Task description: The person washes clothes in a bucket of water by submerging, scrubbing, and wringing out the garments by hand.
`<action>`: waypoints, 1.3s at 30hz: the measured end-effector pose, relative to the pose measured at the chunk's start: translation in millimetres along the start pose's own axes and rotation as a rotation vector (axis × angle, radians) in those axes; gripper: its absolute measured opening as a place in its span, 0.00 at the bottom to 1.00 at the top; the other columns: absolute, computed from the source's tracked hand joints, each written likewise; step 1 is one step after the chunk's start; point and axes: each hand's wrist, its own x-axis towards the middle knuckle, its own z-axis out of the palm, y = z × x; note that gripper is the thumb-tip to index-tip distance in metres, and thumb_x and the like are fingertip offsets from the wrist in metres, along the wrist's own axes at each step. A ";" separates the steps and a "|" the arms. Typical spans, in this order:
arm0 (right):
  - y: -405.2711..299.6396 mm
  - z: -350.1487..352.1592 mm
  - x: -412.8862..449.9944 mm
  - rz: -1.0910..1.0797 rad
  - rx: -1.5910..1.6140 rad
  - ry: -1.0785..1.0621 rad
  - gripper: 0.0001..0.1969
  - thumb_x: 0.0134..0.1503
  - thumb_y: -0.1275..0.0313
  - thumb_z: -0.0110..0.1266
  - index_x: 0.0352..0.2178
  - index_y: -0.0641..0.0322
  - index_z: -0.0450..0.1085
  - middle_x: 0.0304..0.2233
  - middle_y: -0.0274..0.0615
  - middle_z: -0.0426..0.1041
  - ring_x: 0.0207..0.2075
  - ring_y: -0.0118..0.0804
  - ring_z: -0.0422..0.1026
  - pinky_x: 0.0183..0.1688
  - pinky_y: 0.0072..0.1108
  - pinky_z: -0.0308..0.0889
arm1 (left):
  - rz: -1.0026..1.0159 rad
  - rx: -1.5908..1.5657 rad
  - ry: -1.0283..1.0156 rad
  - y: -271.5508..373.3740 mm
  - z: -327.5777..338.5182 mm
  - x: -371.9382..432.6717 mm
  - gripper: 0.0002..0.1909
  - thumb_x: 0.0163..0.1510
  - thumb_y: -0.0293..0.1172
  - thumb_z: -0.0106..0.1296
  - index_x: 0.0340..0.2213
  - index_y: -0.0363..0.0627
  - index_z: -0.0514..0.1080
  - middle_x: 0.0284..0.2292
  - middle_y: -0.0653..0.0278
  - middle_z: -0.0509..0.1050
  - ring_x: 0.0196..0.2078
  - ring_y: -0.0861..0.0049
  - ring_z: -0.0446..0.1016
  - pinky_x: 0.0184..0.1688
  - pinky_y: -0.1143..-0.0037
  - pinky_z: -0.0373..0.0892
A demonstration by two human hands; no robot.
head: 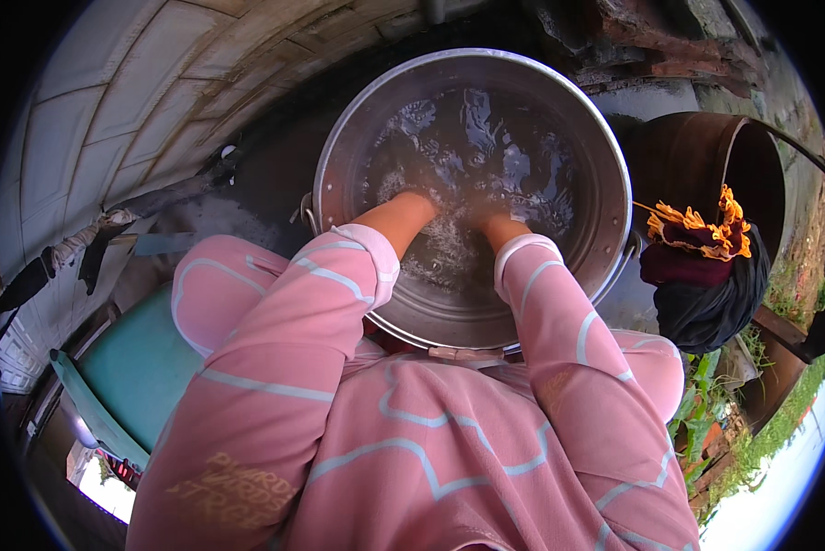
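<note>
A large round metal pot (564,289) with a bail handle (464,353) stands between my knees. It holds dark, rippling water (481,138) with some foam and bubbles. My left hand (414,206) reaches into the water left of the middle, and only the wrist and lower forearm show. Close beside it, my right hand (500,226) dips in the same way. The murky water hides the fingers of both hands, and whatever they touch or hold. Pink sleeves are rolled back above both wrists.
To the right, a dark cloth and a maroon one with orange trim (701,275) hang in a bundle near a brown barrel-like container (688,151). A green plastic tub (137,365) stands at my left. A block wall (150,82) rises at the upper left, with dark cloth strips (116,220) near it.
</note>
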 end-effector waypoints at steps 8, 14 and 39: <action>-19.8 -137.4 -44.2 -0.008 0.240 -0.262 0.40 0.38 0.49 0.56 0.52 0.53 0.57 0.53 0.50 0.57 0.53 0.48 0.59 0.49 0.34 0.59 | 0.106 0.273 -0.175 12.9 -85.6 -61.8 0.29 0.40 0.47 0.54 0.44 0.48 0.68 0.47 0.57 0.67 0.49 0.63 0.66 0.49 0.70 0.62; -0.9 -87.6 -5.7 0.230 0.088 0.251 0.28 0.47 0.62 0.51 0.50 0.61 0.59 0.50 0.51 0.62 0.52 0.46 0.60 0.53 0.31 0.57 | -0.076 -0.399 0.429 -2.4 -122.6 -57.3 0.23 0.48 0.43 0.41 0.42 0.42 0.68 0.46 0.53 0.67 0.49 0.59 0.64 0.51 0.69 0.60; -38.7 -69.0 -119.0 -0.030 -0.108 0.138 0.47 0.33 0.43 0.58 0.50 0.63 0.57 0.57 0.52 0.45 0.58 0.57 0.43 0.51 0.53 0.48 | -0.031 -0.020 0.129 14.6 -64.9 -123.8 0.70 0.18 0.60 0.64 0.58 0.58 0.34 0.58 0.47 0.39 0.58 0.42 0.42 0.57 0.58 0.49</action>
